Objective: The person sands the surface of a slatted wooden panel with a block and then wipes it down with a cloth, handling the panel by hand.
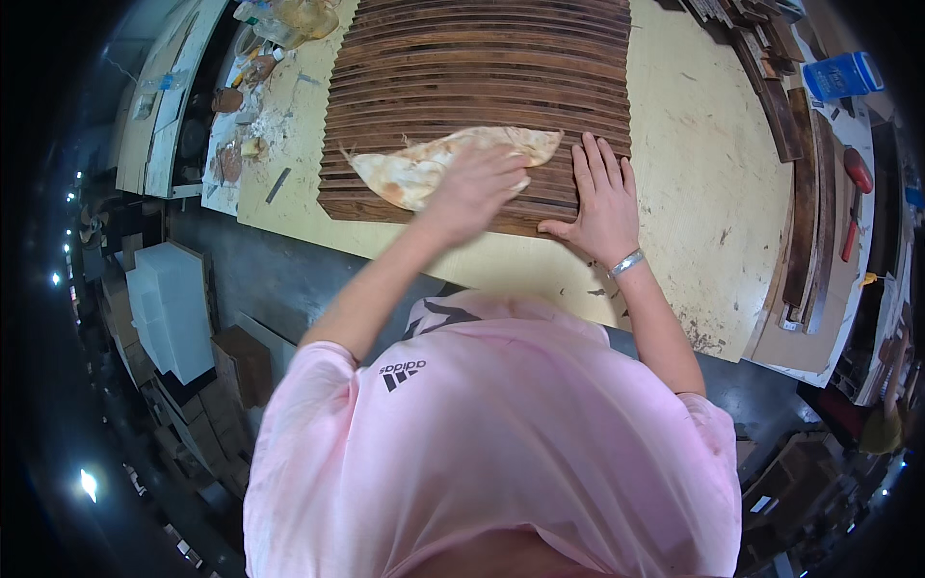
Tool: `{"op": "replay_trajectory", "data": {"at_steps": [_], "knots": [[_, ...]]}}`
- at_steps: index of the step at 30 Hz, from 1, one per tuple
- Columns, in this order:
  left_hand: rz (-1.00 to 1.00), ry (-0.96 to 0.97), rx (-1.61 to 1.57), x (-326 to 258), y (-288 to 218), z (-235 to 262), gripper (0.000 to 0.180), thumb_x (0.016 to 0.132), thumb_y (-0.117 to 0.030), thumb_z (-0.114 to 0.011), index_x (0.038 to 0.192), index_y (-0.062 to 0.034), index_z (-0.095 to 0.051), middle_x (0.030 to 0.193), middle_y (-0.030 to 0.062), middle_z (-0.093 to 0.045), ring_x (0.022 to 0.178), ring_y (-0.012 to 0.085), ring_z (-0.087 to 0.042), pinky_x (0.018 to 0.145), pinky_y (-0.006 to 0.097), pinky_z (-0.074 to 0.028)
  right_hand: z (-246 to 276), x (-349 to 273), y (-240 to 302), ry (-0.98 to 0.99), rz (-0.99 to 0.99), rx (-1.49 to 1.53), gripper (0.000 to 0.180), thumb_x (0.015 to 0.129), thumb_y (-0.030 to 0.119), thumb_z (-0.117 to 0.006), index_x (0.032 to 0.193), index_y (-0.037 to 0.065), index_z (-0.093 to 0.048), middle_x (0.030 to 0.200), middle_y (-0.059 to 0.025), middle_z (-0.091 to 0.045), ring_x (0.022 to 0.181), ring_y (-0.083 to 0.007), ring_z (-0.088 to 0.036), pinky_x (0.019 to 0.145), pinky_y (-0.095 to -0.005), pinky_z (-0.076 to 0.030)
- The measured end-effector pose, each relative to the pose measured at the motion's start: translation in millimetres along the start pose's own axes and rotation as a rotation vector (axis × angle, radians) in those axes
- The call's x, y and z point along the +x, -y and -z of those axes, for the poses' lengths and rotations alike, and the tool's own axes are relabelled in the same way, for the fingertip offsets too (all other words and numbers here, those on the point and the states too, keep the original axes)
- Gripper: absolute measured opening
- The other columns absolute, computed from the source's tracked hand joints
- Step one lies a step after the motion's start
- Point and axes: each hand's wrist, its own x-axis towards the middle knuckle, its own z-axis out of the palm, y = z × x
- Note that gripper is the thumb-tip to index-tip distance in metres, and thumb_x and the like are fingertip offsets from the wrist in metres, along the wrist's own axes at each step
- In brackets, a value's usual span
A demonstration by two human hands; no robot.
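Note:
A dark brown slatted wood panel (472, 63) lies on the pale tabletop in front of me, its grooves running from side to side. On its near part is a cream cloth with brown stains (393, 176). My left hand (470, 191), slightly blurred, grips the cloth and presses it onto the slats. The cloth spreads out to both sides of that hand. My right hand (605, 204) lies flat with fingers stretched on the panel's near right corner, thumb toward the near edge, holding nothing. A silvery bracelet (626, 262) is on the right wrist.
Clear plastic bottles (275, 24) and stained clutter stand at the back left. At the right lie long dark wood strips (802, 193), a blue tub (842, 76) and a red-handled tool (856, 171). A white foam block (171, 303) stands left of the table.

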Motion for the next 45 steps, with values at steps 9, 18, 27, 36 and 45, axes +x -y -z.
{"op": "replay_trajectory", "data": {"at_steps": [9, 18, 27, 36, 45], "knots": [[0.115, -0.167, -0.038, -14, 25, 13, 0.009, 0.074, -0.004, -0.075, 0.082, -0.0053, -0.073, 0.092, 0.0086, -0.065, 0.087, 0.0282, -0.062, 0.076, 0.040, -0.051, -25, -37, -24, -0.148, -0.370, 0.716, 0.127, 0.056, 0.032, -0.095, 0.156, 0.006, -0.021, 0.158, -0.0218, -0.029, 0.144, -0.0355, -0.032, 0.118, -0.0426, -0.033], [-0.031, 0.026, -0.219, 44, -32, -29, 0.019, 0.079, -0.007, -0.074, 0.099, -0.0080, -0.074, 0.104, 0.0069, -0.065, 0.102, 0.0276, -0.060, 0.087, 0.036, -0.049, -42, -48, -22, -0.347, -0.347, 0.502, 0.125, 0.055, 0.032, -0.096, 0.155, 0.005, -0.025, 0.146, -0.0183, -0.050, 0.132, -0.0353, -0.047, 0.113, -0.0438, -0.038], [-0.092, 0.185, -0.009, -7, 41, 46, 0.032, 0.079, -0.009, -0.073, 0.111, -0.0137, -0.073, 0.109, 0.0103, -0.065, 0.102, 0.0309, -0.060, 0.087, 0.040, -0.050, -32, -53, 3, -0.262, -0.535, 0.482, 0.118, 0.058, 0.043, -0.092, 0.151, -0.001, -0.032, 0.146, -0.0202, -0.049, 0.135, -0.0319, -0.045, 0.121, -0.0447, -0.021], [-0.396, 0.089, -0.219, 78, -21, -45, 0.023, 0.075, -0.001, -0.070, 0.098, -0.0066, -0.070, 0.092, 0.0091, -0.060, 0.090, 0.0312, -0.059, 0.078, 0.044, -0.048, -46, -55, 0, -0.383, -0.587, 0.442, 0.113, 0.053, 0.044, -0.094, 0.146, 0.008, -0.043, 0.137, -0.0191, -0.055, 0.128, -0.0367, -0.051, 0.111, -0.0422, -0.039], [-0.441, 0.040, 0.055, 7, 66, 33, 0.024, 0.068, -0.010, -0.074, 0.092, -0.0163, -0.073, 0.085, 0.0013, -0.057, 0.085, 0.0217, -0.058, 0.076, 0.038, -0.035, -51, -59, -5, -0.428, -0.654, 0.588, 0.105, 0.053, 0.037, -0.094, 0.144, 0.012, -0.047, 0.134, -0.0150, -0.060, 0.125, -0.0313, -0.055, 0.108, -0.0402, -0.043]]}}
